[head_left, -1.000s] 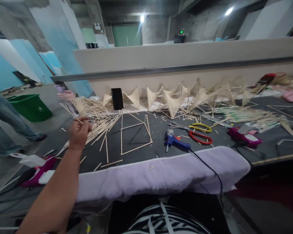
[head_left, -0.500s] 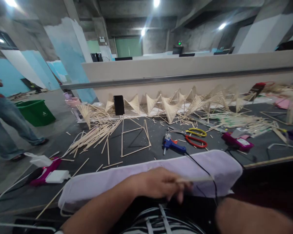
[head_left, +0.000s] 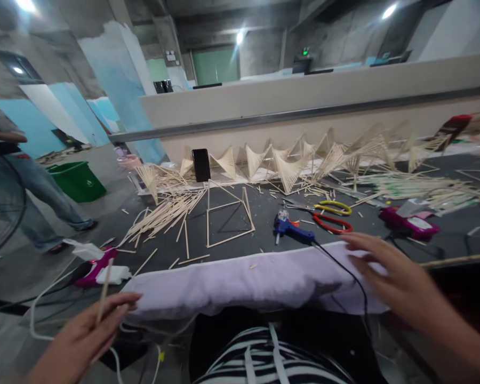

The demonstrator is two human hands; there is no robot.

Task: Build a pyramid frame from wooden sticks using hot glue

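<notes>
My left hand (head_left: 84, 336) is low at the left, closed in a pinch on a thin wooden stick (head_left: 104, 290) that points upward. My right hand (head_left: 388, 274) reaches forward over the right end of the lilac cushion (head_left: 240, 280), fingers spread and holding nothing, close to the black cord of the blue glue gun (head_left: 292, 228). A stick pyramid frame (head_left: 229, 216) stands on the dark table mat. A heap of loose sticks (head_left: 164, 210) lies to its left.
Red and yellow scissors (head_left: 331, 216) lie beside the glue gun. A magenta glue gun (head_left: 408, 224) sits to the right, another (head_left: 94, 264) at the left. A black phone (head_left: 201, 164) leans among finished stick fans (head_left: 288, 162). A person (head_left: 20, 186) stands by a green bin (head_left: 77, 181).
My left hand took a stick from the pile, swept across my lap, and is now low at the left. My right hand has come into view, reaching over the cushion.
</notes>
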